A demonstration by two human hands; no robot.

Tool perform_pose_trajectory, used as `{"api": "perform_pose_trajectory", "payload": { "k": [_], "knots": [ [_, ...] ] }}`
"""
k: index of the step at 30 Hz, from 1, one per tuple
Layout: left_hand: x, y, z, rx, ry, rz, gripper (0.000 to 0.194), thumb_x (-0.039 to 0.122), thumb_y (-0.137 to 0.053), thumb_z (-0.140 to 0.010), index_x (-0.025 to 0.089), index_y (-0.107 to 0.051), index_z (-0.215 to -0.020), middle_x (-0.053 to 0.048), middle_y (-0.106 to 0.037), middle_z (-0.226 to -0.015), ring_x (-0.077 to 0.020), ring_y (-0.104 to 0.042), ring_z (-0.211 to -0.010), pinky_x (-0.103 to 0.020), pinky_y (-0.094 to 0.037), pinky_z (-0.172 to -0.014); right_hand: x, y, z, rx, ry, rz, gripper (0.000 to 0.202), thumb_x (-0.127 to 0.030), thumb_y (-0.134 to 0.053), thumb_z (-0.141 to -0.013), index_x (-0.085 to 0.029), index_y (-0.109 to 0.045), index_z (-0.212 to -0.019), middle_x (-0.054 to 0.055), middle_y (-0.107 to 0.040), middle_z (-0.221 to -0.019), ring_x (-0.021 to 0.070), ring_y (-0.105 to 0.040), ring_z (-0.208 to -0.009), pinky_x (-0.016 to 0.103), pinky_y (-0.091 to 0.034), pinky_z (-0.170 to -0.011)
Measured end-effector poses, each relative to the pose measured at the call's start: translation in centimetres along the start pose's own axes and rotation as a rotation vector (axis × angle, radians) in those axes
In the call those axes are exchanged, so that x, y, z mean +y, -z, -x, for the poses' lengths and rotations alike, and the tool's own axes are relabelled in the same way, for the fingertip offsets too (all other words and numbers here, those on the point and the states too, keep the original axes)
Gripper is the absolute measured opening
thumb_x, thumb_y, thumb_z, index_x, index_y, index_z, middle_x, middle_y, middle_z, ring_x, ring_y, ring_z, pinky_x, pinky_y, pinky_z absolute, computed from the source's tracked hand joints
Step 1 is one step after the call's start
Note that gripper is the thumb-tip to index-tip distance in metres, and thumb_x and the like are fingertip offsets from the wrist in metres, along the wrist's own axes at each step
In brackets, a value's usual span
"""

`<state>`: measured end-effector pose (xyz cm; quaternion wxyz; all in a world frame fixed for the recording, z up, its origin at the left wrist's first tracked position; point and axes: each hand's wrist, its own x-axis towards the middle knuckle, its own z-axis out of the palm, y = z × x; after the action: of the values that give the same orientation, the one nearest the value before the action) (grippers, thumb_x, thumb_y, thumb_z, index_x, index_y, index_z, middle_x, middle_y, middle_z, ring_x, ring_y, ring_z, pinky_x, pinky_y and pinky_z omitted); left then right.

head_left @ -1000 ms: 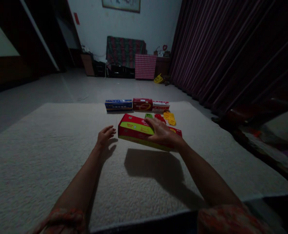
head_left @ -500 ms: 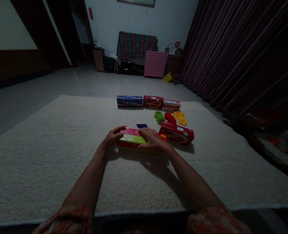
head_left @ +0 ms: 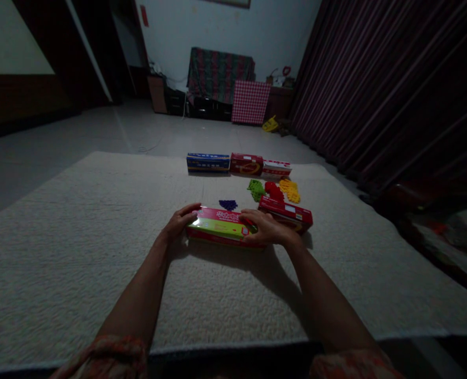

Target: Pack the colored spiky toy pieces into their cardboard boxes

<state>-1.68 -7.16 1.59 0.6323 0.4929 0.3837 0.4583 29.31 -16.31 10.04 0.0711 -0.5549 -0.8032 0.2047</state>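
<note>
A long pink, yellow-green and red box [head_left: 217, 228] lies on the pale quilted mat, between my two hands. My left hand [head_left: 179, 222] grips its left end, thumb on the near top edge and fingers over the far side. My right hand [head_left: 268, 227] is closed over its right part, thumb in front and fingers across the top, hiding that end. Just right of it sits a dark red box [head_left: 287, 212], partly behind my right hand. A small dark blue heap of little pieces [head_left: 228, 204] lies just beyond the pink box.
Farther off stand a blue box [head_left: 208, 163], a dark red box [head_left: 246, 164] and a white-and-red box [head_left: 276, 168] in a row. Green [head_left: 256, 190], red [head_left: 274, 191] and yellow [head_left: 290, 190] clusters lie nearer. The mat [head_left: 99, 221] spreads over a tiled floor.
My right hand has slid right along the box, from near its middle toward its right end. More of the box top and the blue heap now shows. My left hand stays at the left end.
</note>
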Motion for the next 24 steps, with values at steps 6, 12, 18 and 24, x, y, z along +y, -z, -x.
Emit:
{"api": "perform_pose_trajectory", "payload": {
  "k": [6,12,18,24],
  "knots": [
    [-0.2,0.3,-0.3,-0.002,-0.006,-0.038,0.062,0.043,-0.088,-0.064,0.016,-0.075,-0.118,-0.013,-0.076,-0.115,-0.0251,-0.071,-0.088,-0.036,-0.056,-0.080,-1.4,0.4,-0.4,-0.013,-0.031,0.105,0.070,-0.037,-0.080,-0.075,-0.025,-0.053,-0.138,0.015,-0.047,-0.154,0.0387,-0.040,-0.141,0.063,-0.029,-0.112],
    [0.0,0.2,-0.4,0.000,-0.048,-0.115,0.061,0.048,-0.085,-0.066,0.016,-0.076,-0.117,-0.016,-0.074,-0.118,-0.0307,-0.071,-0.099,-0.041,-0.056,-0.086,-1.7,-0.6,-1.3,0.050,0.157,0.141,0.064,-0.033,-0.078,-0.079,-0.022,-0.051,-0.136,0.016,-0.052,-0.146,0.0328,-0.050,-0.132,0.049,-0.042,-0.103],
    [-0.1,1.0,-0.3,-0.065,-0.097,-0.156,0.073,0.053,-0.082,-0.069,0.018,-0.069,-0.132,-0.017,-0.068,-0.133,-0.0363,-0.063,-0.119,-0.045,-0.050,-0.101,-1.0,-1.4,-1.6,0.072,0.210,0.117,0.066,-0.030,-0.072,-0.084,-0.021,-0.047,-0.144,0.018,-0.046,-0.153,0.0331,-0.047,-0.137,0.050,-0.042,-0.108],
    [-0.6,1.9,-0.7,-0.226,-0.081,-0.065,0.082,0.047,-0.087,-0.062,0.020,-0.065,-0.137,-0.018,-0.059,-0.145,-0.0417,-0.055,-0.130,-0.048,-0.047,-0.106,-0.9,-1.1,-1.6,0.086,0.202,0.098,0.059,-0.028,-0.064,-0.087,-0.019,-0.048,-0.143,0.018,-0.047,-0.153,0.0318,-0.046,-0.139,0.049,-0.042,-0.109]
  ]
}}
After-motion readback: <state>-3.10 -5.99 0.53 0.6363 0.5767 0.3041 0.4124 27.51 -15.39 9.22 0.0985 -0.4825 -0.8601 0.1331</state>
